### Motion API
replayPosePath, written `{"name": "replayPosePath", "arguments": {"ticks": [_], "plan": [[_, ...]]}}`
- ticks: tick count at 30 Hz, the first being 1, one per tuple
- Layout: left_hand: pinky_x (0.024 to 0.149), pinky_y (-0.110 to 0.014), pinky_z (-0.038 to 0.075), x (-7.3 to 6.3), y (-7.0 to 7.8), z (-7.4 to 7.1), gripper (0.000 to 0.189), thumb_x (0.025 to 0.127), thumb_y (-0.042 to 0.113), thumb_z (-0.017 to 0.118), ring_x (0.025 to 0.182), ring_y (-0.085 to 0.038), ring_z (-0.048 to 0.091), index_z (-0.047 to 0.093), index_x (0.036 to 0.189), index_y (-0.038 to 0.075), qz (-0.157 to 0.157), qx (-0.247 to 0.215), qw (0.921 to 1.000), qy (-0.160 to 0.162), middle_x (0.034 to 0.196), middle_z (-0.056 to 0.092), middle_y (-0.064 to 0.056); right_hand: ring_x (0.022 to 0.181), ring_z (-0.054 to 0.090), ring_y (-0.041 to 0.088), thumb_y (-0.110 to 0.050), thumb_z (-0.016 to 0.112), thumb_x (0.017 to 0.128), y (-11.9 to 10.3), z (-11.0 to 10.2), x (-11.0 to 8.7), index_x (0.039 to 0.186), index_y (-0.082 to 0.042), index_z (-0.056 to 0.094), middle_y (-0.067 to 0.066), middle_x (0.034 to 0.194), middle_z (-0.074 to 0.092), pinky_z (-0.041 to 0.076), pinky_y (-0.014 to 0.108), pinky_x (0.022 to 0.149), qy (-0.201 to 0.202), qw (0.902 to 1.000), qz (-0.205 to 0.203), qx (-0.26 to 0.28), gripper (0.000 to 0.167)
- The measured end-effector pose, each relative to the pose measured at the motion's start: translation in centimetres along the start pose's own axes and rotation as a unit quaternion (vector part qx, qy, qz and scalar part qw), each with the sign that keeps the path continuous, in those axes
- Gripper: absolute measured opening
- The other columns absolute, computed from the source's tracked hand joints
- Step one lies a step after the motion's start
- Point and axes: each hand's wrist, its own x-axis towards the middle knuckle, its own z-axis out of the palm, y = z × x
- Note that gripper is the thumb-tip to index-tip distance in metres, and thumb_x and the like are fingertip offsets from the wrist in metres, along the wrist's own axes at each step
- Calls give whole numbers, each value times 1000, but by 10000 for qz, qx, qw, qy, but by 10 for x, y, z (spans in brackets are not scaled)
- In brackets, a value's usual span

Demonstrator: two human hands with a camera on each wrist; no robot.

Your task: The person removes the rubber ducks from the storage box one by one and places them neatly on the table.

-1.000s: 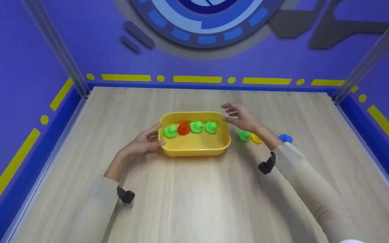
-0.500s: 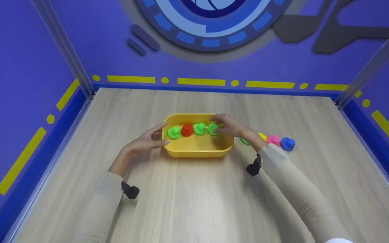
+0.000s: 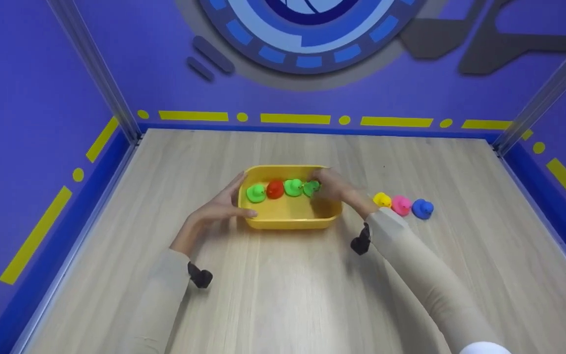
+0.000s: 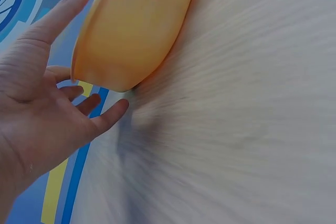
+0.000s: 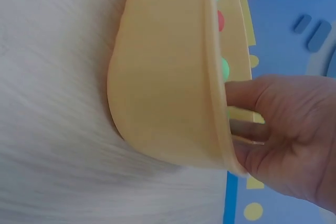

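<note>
Several rubber ducks stand in a row inside a yellow plastic basin (image 3: 288,222): a green duck (image 3: 256,193), a red duck (image 3: 274,189), a second green duck (image 3: 293,187) and the rightmost green duck (image 3: 311,188). My right hand (image 3: 333,186) reaches over the right rim, its fingertips at the rightmost duck and seeming to pinch it. In the right wrist view the basin wall (image 5: 163,77) hides their contact. At the left end my left hand (image 3: 219,204) spreads straight fingers and thumb around the basin; the left wrist view shows the thumb (image 4: 63,11) extended.
Right of the basin, on the wooden table (image 3: 273,285), sit a yellow duck (image 3: 382,199), a pink duck (image 3: 401,205) and a blue duck (image 3: 422,209). My right forearm passes close to them. Blue panels (image 3: 130,73) stand at the table's back and sides.
My right hand has moved left and down, from beside the right rim into the basin at the rightmost green duck. The green duck outside the basin is now out of sight near my right wrist.
</note>
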Motion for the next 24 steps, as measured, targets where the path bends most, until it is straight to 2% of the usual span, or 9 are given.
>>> {"name": "replayPosePath", "arguments": {"ticks": [5, 8, 12, 19, 24], "plan": [[130, -58, -2, -1, -4, 0, 118, 81, 20, 86, 161, -26, -2, 4, 166, 24, 89, -46, 9999, 16, 174, 2, 0, 109, 65, 35, 5, 77, 83, -4, 6, 6, 121, 8, 69, 21, 120, 72, 55, 48, 102, 129, 9997, 9, -206, 39], [129, -61, 1, 0, -5, 0, 117, 82, 21, 86, 161, -30, 3, 5, 166, 26, 85, -66, 9999, -60, 174, 7, -4, 98, 65, 30, 6, 78, 81, -3, 8, 7, 113, 8, 72, 20, 110, 74, 57, 46, 95, 299, 9989, -63, -350, 33], [128, -62, 4, 1, -5, 1, 117, 82, 21, 85, 161, -32, 7, 4, 166, 28, 65, -33, 9999, -115, 173, 12, -6, 90, 61, 24, 4, 81, 79, 0, 9, 8, 108, 7, 74, 17, 104, 75, 58, 43, 88, 317, 9986, -50, -420, 31], [129, -61, 3, 1, -5, 1, 118, 82, 19, 85, 161, -32, 5, 2, 166, 26, 129, -91, 9997, -180, 174, 9, -6, 100, 62, 28, 5, 81, 80, 0, 12, 9, 115, 4, 68, 18, 112, 72, 56, 45, 96, 164, 9990, -23, -405, 38], [129, -61, -1, 3, -2, 2, 120, 80, 22, 87, 161, -31, 0, 3, 166, 27, -31, 20, 9999, -146, 174, 5, -6, 100, 64, 28, -3, 82, 82, -2, 14, 11, 117, 2, 69, 16, 112, 73, 57, 44, 95, 140, 9991, 3, -390, 38]]}}
